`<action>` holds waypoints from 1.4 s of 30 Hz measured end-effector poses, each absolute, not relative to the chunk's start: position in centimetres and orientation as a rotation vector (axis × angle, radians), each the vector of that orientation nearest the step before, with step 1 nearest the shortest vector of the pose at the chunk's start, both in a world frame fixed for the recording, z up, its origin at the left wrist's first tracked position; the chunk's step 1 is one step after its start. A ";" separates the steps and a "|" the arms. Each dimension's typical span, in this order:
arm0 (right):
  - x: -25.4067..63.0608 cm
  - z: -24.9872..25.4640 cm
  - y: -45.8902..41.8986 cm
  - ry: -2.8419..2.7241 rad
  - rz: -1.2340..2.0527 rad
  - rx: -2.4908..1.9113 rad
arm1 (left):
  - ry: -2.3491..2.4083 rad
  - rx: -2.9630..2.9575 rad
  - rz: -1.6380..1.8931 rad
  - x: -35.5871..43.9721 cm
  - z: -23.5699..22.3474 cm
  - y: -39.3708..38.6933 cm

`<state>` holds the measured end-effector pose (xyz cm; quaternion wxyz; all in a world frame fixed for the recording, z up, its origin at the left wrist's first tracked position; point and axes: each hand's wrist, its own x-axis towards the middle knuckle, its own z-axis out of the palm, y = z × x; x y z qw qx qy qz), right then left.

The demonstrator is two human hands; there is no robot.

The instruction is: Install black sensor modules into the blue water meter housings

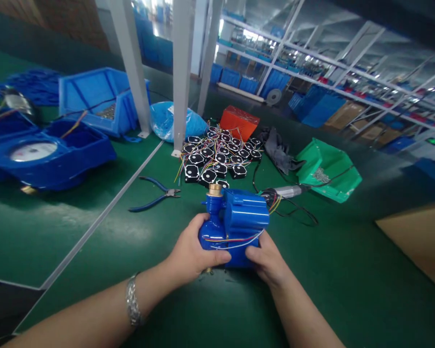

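A blue water meter [246,215] with a brass threaded end is held between my two hands above the green bench. My left hand [197,249] wraps its rounded side, thumb across the front. The opposite side is gripped by my right hand [268,258], its thumb on the lower front edge. Thin red, yellow and white wires lie across the meter's face. Just beyond it is a pile of small black wired modules [221,157]. Blue-handled cutting pliers [155,193] lie to the left, jaws apart. Behind the meter, on the right, rests a silver cylindrical tool [288,192] with a cable.
At left sit more blue meter housings [58,169] and a blue bin [94,92] of small metal parts. A red-orange bin [239,123], dark gloves [277,150] and a green bin [333,169] of screws stand behind. White posts [183,72] rise from the bench. A cardboard box [420,241] is at right.
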<state>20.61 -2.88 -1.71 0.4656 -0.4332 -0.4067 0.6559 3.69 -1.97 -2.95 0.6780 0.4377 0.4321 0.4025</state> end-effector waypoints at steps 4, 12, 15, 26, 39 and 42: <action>20.1 -1.4 -2.8 -0.896 1.571 -1.188 | 1.118 1.150 0.950 3.9 -3.3 -2.3; 20.2 -2.8 -2.5 -0.736 1.468 -1.189 | 1.151 1.089 0.936 3.5 -2.8 -2.1; 21.2 -3.6 -2.1 -0.694 1.557 -1.148 | 1.092 1.028 0.934 3.6 -2.8 -2.3; 22.6 -4.0 -2.1 -0.823 1.673 -1.014 | 1.006 1.170 1.012 3.7 -3.3 -2.7; 21.1 -1.7 -2.9 -0.829 1.641 -1.021 | 1.006 1.262 1.034 3.6 -3.8 -2.9; 21.3 -1.8 -2.9 -0.933 1.608 -1.095 | 1.004 1.317 1.055 3.6 -4.2 -2.8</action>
